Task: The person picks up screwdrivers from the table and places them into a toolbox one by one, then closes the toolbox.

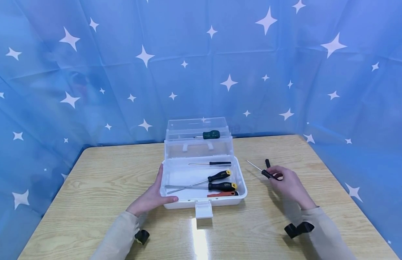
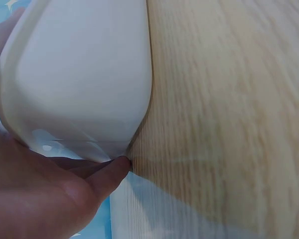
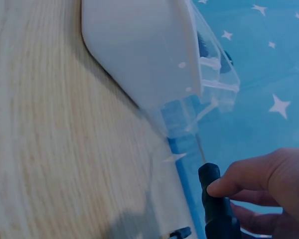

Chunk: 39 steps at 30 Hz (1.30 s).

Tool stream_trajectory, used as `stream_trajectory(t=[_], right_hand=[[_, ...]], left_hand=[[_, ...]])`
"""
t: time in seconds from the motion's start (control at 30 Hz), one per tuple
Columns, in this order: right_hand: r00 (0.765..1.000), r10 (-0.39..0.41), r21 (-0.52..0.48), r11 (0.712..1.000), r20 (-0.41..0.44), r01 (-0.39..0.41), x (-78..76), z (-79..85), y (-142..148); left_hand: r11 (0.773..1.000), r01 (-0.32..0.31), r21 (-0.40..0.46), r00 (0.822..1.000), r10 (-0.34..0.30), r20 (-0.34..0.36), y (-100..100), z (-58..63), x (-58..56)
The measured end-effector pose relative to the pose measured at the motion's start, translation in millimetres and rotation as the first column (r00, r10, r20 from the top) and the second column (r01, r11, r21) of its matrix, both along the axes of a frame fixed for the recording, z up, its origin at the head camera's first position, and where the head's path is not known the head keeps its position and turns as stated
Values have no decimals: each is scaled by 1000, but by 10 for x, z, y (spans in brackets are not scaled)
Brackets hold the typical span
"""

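Observation:
My left hand (image 1: pixel 151 196) holds a white toolbox (image 1: pixel 187 205) at its left side, thumb over the front rim. In the left wrist view, fingers (image 2: pixel 112 174) press against the box wall. My right hand (image 1: pixel 290 184) pinches a black-handled screwdriver (image 3: pixel 217 199) to the right of the box, its thin shaft pointing toward the box. Inside the box lie a slim black screwdriver (image 1: pixel 220 163), two black-and-yellow screwdrivers (image 1: pixel 221 186) with crossing shafts, and a red-and-black handle (image 1: pixel 221 194). A green-handled screwdriver (image 1: pixel 211 134) sits in the raised clear upper part.
Just behind my right hand, a small black object (image 1: pixel 267 163) lies on the wooden table (image 1: pixel 113 180). The toolbox's clear lid (image 1: pixel 197 124) stands up at the back, and its white latch (image 1: pixel 204 209) hangs at the front. A blue starred curtain (image 1: pixel 187 83) surrounds the table.

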State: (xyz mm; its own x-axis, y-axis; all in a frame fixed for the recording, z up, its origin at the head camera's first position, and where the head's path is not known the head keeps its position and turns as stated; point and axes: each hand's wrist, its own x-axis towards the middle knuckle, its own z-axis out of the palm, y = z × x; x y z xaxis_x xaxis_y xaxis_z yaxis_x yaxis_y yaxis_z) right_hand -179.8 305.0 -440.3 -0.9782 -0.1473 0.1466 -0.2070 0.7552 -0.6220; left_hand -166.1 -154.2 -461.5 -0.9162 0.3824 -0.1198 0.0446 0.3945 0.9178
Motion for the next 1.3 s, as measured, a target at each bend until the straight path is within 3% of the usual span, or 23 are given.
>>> stream_trajectory(t=[0.37, 0.8, 1.3], right_hand=[[999, 38, -4, 999, -10, -38, -67, 128, -6], [997, 73, -11, 997, -14, -73, -119, 335, -27], [992, 118, 5, 993, -34, -118, -207, 542, -123]], left_hand=[[1000, 8, 20, 1000, -8, -8, 3, 13, 8], [999, -15, -42, 1000, 16, 17, 8, 10, 11], [1000, -6, -24, 1000, 6, 11, 2, 14, 9]])
